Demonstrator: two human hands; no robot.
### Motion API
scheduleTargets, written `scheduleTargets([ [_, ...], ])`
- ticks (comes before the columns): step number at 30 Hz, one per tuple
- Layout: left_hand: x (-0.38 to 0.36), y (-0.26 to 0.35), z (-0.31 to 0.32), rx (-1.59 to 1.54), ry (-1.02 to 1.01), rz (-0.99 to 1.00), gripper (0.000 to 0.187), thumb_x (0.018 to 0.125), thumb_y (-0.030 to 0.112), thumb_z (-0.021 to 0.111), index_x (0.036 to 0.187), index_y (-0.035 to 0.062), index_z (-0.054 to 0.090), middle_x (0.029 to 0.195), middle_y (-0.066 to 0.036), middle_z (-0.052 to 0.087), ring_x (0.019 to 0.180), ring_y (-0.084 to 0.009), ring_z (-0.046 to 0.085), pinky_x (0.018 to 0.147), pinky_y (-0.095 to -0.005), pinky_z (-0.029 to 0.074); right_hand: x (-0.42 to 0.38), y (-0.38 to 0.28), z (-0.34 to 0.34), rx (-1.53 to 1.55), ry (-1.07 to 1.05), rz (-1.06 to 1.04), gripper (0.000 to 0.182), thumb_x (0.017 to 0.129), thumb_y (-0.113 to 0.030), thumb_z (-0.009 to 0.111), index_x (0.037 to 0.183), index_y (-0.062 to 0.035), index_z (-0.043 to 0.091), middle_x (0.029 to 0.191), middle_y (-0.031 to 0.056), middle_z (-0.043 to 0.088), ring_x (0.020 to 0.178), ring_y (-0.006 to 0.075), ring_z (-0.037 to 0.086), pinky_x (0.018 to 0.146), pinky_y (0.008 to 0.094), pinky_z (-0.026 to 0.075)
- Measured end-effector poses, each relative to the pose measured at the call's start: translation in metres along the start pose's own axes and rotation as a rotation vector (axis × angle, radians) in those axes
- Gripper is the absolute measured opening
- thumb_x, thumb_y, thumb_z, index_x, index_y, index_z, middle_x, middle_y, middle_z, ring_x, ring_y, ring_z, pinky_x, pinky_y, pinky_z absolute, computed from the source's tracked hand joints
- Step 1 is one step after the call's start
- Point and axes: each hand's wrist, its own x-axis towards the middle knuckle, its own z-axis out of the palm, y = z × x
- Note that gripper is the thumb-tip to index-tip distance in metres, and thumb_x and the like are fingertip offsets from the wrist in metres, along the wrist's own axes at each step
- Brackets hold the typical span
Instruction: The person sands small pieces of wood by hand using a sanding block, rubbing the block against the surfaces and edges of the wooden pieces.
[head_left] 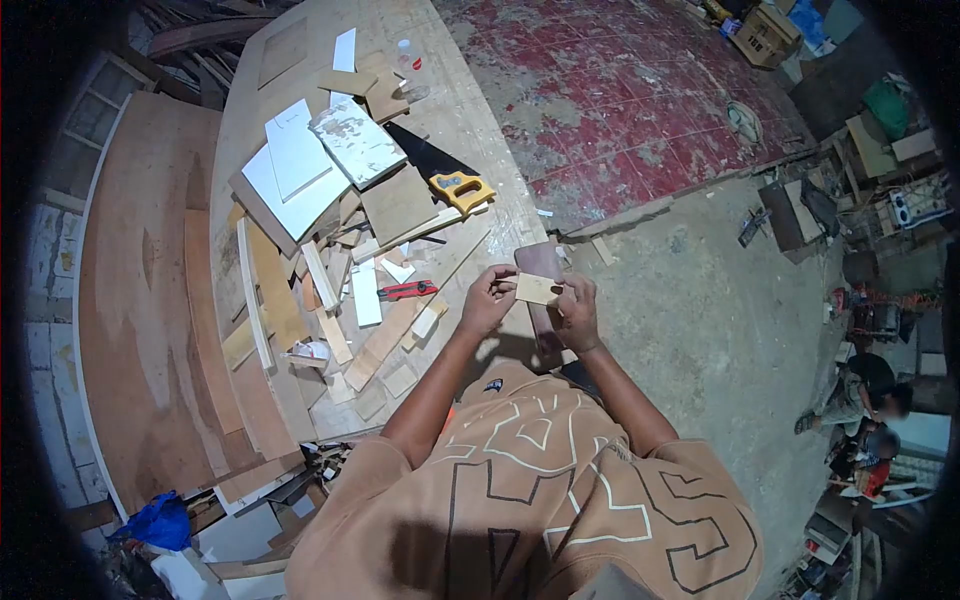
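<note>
A small, light rectangular piece of wood (537, 289) is held between my two hands over the table's right edge. My left hand (488, 298) pinches its left end, and my right hand (577, 308) grips its right end. Beneath it lies a dark reddish-brown strip (541, 256), partly covered by the wood piece and my right hand. A red utility knife (408, 290) rests on the table to the left of my left hand. Farther up lies a handsaw with a yellow handle (462, 190), its dark blade partly under boards.
Wood offcuts and white boards (298, 150) are piled across the wooden table (470, 110). A clear bottle (407, 52) stands near the far end. Large plywood sheets (140, 290) lean at left. Two people (860, 400) are on the concrete floor at far right, among clutter.
</note>
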Motion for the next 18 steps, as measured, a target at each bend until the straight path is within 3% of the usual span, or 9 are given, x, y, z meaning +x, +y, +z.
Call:
scheduleTargets([
  [18,-0.004,-0.009,-0.004,0.0,-0.025,-0.006,0.037,0.088,-0.002,0.061,0.125,0.0014,0.058,0.113,-0.005,0.064,0.103,-0.0101,0.06,0.091,-0.0245,0.048,0.0,-0.003,-0.005,-0.119,-0.021,-0.138,0.02,0.068,-0.012,0.071,0.074,-0.0078,0.053,0.124,0.0139,0.054,0.12,0.0375,0.047,0.102,0.0576,0.036],
])
